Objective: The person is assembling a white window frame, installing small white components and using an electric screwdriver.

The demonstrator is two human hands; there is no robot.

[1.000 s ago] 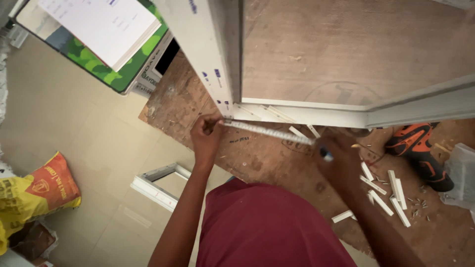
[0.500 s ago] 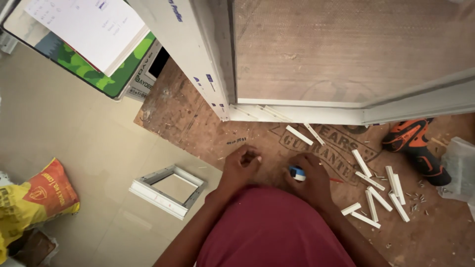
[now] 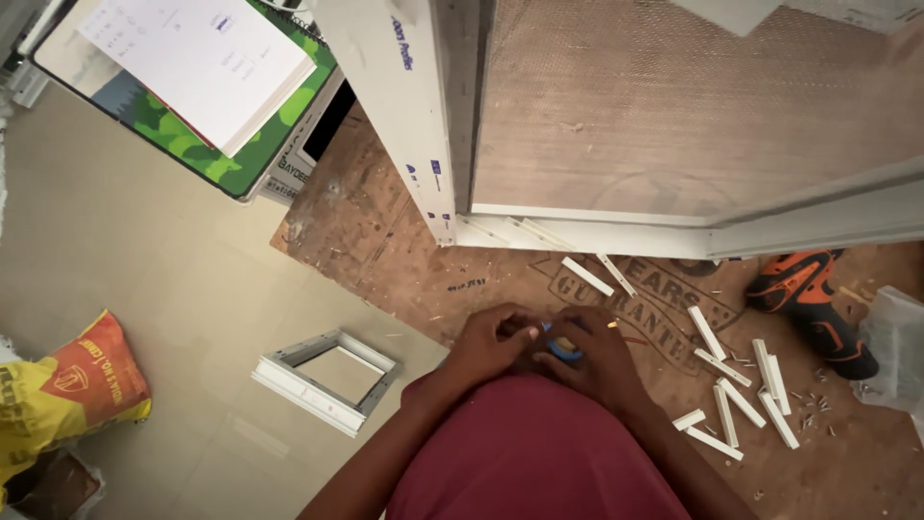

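- Head view, item one: tape measure (image 3: 566, 349), small blue-and-yellow case, now held between both hands just in front of the person's red shirt (image 3: 539, 453).
- Change: a second ago its blade lay stretched along the lower edge of the white frame (image 3: 423, 154); now no blade shows along the frame, and both hands have drawn back together over the board.
- Reading: the measuring along the frame looks finished; the tape appears gathered in, though how much blade is still out cannot be told.
- Left hand (image 3: 486, 342): fingers curled and pressed together at the case's left side, tips touching it.
- Right hand (image 3: 602, 361): fingers wrapped over the case from the right, closed on it; most of the case is hidden.
- Axis: only a sliver of the case shows; its long axis seems to run left to right, with a thin red-yellow end (image 3: 616, 332) poking right. Which way the blade mouth points cannot be told.
- Support: brown board (image 3: 404, 260) on the floor, not a desk.
- Nearby: white strips (image 3: 731, 385) scattered to the right; orange drill (image 3: 804, 294) beyond them; small white frame (image 3: 322, 380) well to the left; yellow-orange sack (image 3: 67, 390) at far left.
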